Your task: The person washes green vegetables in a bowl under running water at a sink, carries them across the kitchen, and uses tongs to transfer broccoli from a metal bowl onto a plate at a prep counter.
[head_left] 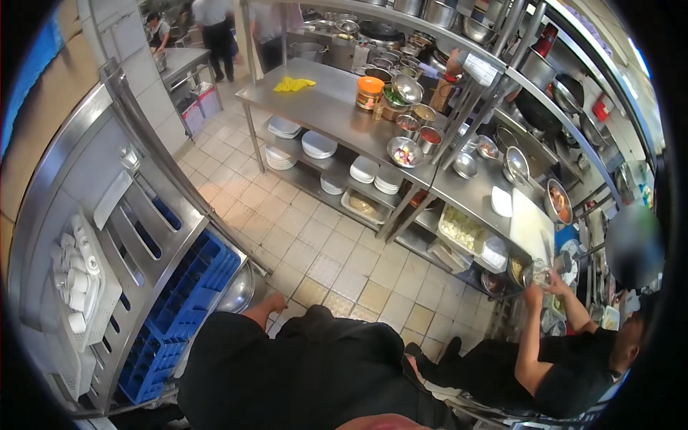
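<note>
My left hand [272,304] hangs low over the tiled floor, below my black sleeve. It is nearest to a large steel bowl [242,288] beside the blue racks; no object shows in it, and its fingers are too small to read. Of my right hand [411,364], only a strip of skin shows past the edge of my black clothing, its fingers hidden. At the right, a co-worker's hands [542,281] hold a small clear container [536,271] by the end of a white cutting board [532,223].
A steel counter [326,107] carries a yellow cloth [294,84], an orange-lidded tub [369,93] and several bowls. Plates [319,143] are stacked underneath. Left stands a slotted steel table [140,229] with white cups [77,279]; blue racks [183,301] sit below. More people stand farther back.
</note>
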Available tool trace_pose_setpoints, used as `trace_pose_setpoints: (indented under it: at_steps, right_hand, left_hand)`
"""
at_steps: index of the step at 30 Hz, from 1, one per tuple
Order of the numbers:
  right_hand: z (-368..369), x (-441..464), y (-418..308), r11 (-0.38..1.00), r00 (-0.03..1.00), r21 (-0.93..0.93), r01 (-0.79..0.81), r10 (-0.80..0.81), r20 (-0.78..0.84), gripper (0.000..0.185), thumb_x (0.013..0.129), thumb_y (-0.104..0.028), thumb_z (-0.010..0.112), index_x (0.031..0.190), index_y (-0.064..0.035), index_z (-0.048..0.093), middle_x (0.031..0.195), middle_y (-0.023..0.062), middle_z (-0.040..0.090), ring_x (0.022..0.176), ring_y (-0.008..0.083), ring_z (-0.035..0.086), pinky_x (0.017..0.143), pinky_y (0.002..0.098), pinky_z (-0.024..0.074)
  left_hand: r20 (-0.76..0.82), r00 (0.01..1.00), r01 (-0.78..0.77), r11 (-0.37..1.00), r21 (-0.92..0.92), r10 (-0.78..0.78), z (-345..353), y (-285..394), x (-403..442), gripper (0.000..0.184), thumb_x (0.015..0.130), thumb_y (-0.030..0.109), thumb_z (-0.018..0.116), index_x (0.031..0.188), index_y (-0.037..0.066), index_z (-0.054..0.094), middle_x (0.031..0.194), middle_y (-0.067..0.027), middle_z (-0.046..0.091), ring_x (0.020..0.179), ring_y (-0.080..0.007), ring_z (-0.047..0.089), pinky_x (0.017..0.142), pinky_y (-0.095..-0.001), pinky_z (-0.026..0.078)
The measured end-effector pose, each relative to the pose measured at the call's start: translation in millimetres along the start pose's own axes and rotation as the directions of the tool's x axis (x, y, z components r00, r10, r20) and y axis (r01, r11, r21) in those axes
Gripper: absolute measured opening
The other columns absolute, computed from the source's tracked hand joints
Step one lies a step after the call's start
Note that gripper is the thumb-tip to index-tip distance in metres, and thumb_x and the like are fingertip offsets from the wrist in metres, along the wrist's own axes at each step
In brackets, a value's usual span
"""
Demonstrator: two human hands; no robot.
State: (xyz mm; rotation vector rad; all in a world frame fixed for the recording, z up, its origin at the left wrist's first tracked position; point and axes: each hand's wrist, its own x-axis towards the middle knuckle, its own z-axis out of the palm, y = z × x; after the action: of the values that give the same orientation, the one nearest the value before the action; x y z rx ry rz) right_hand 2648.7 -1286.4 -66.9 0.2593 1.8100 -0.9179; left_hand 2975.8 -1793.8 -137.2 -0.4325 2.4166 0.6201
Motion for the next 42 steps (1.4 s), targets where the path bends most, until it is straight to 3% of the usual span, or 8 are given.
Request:
trace_pose_setpoints:
  at_steps: [12, 15, 18, 20, 24, 29, 31, 42]
  right_hand:
    - [30.5, -63.7, -48.4, 0.906, 0.919, -0.156, 0.393, -0.378, 0.114, 0.019, 0.086, -0.011, 0.052, 0.100, -0.0018, 0.062, 0.086, 0.0121, 0.065, 0.067, 0.0232, 0.063, 0.058, 0.0373, 0.0538]
    - [32.7, -60.2, -43.6, 0.904, 0.934, -0.236, 0.357, -0.345, 0.093, 0.021, 0.087, -0.011, 0.050, 0.102, -0.0018, 0.061, 0.089, 0.0127, 0.065, 0.068, 0.0237, 0.063, 0.058, 0.0382, 0.0539]
    - [32.9, -49.6, -34.5, 0.914, 0.944, -0.236, 0.330, -0.315, 0.099, 0.022, 0.088, -0.011, 0.049, 0.105, -0.0018, 0.060, 0.091, 0.0132, 0.065, 0.067, 0.0246, 0.063, 0.057, 0.0387, 0.0535]
    - [30.8, -36.6, -23.0, 0.882, 0.923, -0.276, 0.381, -0.349, 0.160, 0.024, 0.089, -0.011, 0.047, 0.108, -0.0017, 0.057, 0.092, 0.0140, 0.064, 0.067, 0.0262, 0.063, 0.057, 0.0393, 0.0532]
    - [6.7, 15.0, 24.3, 0.627, 0.654, -0.222, 0.747, -0.631, 0.418, 0.029, 0.091, -0.015, 0.042, 0.114, -0.0019, 0.053, 0.097, 0.0160, 0.063, 0.070, 0.0322, 0.064, 0.058, 0.0450, 0.0535]
    - [17.3, -9.3, 13.7, 0.897, 0.891, -0.103, 0.430, -0.403, 0.211, 0.029, 0.091, -0.016, 0.043, 0.114, -0.0025, 0.054, 0.098, 0.0151, 0.064, 0.078, 0.0344, 0.067, 0.062, 0.0475, 0.0545]
    - [11.5, -8.9, 16.2, 0.586, 0.706, -0.395, 0.708, -0.567, 0.425, 0.025, 0.090, -0.012, 0.048, 0.112, -0.0032, 0.056, 0.099, 0.0141, 0.065, 0.079, 0.0321, 0.068, 0.063, 0.0463, 0.0549]
    - [19.0, 2.8, 36.9, 0.946, 0.945, -0.088, 0.311, -0.298, 0.135, 0.023, 0.081, -0.013, 0.055, 0.102, -0.0066, 0.064, 0.099, 0.0067, 0.067, 0.083, 0.0221, 0.065, 0.069, 0.0344, 0.0514]
  left_hand:
    - [0.067, 0.973, -0.232, 0.912, 0.339, 0.222, -15.1, -13.0, -14.7, 0.029, 0.080, 0.026, 0.061, 0.106, 0.016, 0.070, 0.082, -0.0011, 0.071, 0.078, -0.0231, 0.068, 0.067, -0.0406, 0.053]
    - [0.158, 0.987, -0.011, 0.999, -0.035, 0.017, 19.5, -38.9, 13.7, 0.048, 0.068, 0.028, 0.075, 0.115, 0.021, 0.066, 0.094, -0.0042, 0.068, 0.089, -0.0272, 0.065, 0.074, -0.0416, 0.053]
    - [0.166, 0.971, -0.218, 0.928, 0.302, 0.174, -8.8, -19.3, -3.1, 0.047, 0.069, 0.029, 0.074, 0.114, 0.022, 0.066, 0.093, -0.0030, 0.068, 0.089, -0.0259, 0.065, 0.072, -0.0411, 0.053]
    - [0.214, 0.976, -0.060, 0.994, 0.088, 0.040, 5.7, -31.5, 12.6, 0.046, 0.069, 0.029, 0.074, 0.114, 0.022, 0.066, 0.094, -0.0026, 0.068, 0.089, -0.0256, 0.065, 0.072, -0.0409, 0.052]
    - [0.090, 0.968, -0.249, 0.923, 0.295, 0.233, -7.3, -23.6, -1.2, 0.044, 0.069, 0.028, 0.073, 0.112, 0.021, 0.067, 0.096, -0.0026, 0.068, 0.087, -0.0262, 0.065, 0.074, -0.0409, 0.052]
    - [0.126, 0.974, -0.220, 0.925, 0.310, 0.190, -22.3, -13.1, -0.9, 0.048, 0.070, 0.033, 0.073, 0.115, 0.022, 0.065, 0.106, -0.0032, 0.066, 0.096, -0.0258, 0.063, 0.078, -0.0409, 0.052]
    - [0.175, 0.967, -0.239, 0.892, 0.384, 0.185, -28.3, -11.1, 2.9, 0.049, 0.070, 0.035, 0.073, 0.116, 0.023, 0.064, 0.109, -0.0027, 0.065, 0.100, -0.0254, 0.062, 0.080, -0.0410, 0.051]
    - [0.150, 0.943, -0.333, 0.856, 0.395, 0.297, -26.8, -10.1, -1.8, 0.040, 0.067, 0.029, 0.071, 0.106, 0.021, 0.068, 0.100, -0.0058, 0.068, 0.096, -0.0289, 0.064, 0.080, -0.0423, 0.052]
